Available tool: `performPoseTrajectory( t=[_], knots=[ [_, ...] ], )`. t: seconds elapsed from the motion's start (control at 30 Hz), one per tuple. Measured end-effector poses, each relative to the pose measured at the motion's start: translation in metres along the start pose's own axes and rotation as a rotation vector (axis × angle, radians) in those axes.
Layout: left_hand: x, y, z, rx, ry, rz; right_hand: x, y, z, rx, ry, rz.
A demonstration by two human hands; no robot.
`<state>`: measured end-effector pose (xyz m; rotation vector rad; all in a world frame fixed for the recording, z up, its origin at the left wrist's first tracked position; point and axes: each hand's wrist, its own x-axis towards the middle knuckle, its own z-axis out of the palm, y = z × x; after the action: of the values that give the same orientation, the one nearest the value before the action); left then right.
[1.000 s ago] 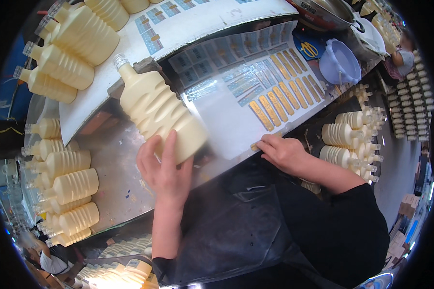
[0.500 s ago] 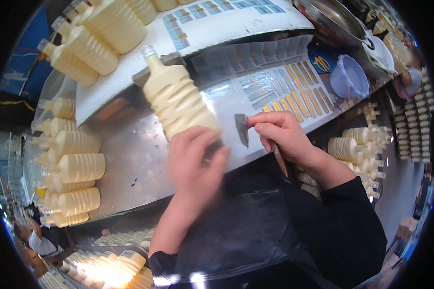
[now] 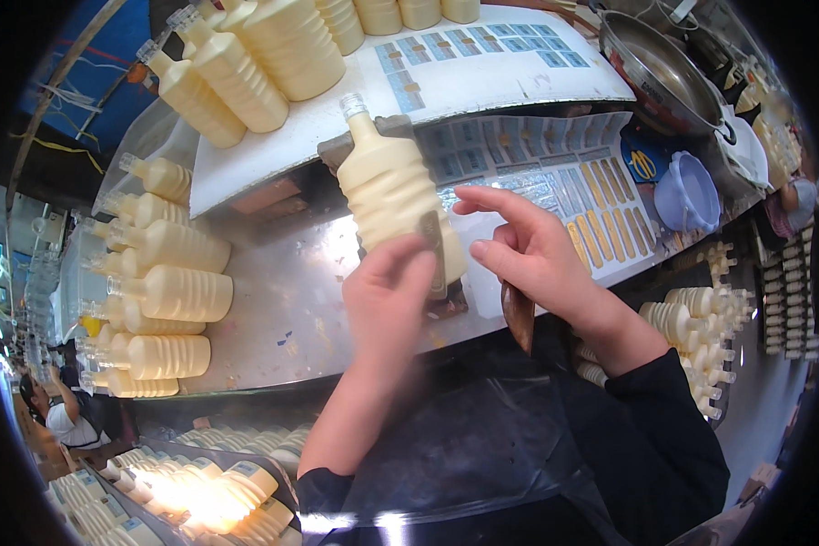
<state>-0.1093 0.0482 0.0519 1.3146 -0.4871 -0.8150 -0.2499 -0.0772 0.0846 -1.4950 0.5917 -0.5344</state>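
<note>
Left hand [image 3: 387,305] clamped around lower body of cream-coloured ribbed bottle [image 3: 393,187], thumb pressed on a small label on its side; bottle lying neck-away on a block above the metal worktop [image 3: 291,300]. Right hand [image 3: 528,250] released, fingers spread, hovering just beside the bottle's right flank, grasping nothing. More bottles lying in rows at left [image 3: 168,291]; label sheets [image 3: 555,168] spread behind; pale blue bowl [image 3: 687,191] at right.

A big plastic bottle [image 3: 393,196] full of creamy yellow drink lies tilted over the shiny metal table. It has wavy ridges on its body and a thin neck with a clear cap that points up and away. A small label sits near its bottom end.
</note>
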Motion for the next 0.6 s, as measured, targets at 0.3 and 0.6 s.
performPoseTrajectory(
  t=[0.3,0.6],
  knots=[
    [0.007,0.004,-0.011,-0.087,-0.099,-0.051,0.026,-0.019,0.002,-0.005,-0.221,0.205],
    [0.01,0.009,-0.01,0.111,-0.054,0.034,0.041,-0.023,-0.005,-0.278,-0.21,0.041]
  ],
)
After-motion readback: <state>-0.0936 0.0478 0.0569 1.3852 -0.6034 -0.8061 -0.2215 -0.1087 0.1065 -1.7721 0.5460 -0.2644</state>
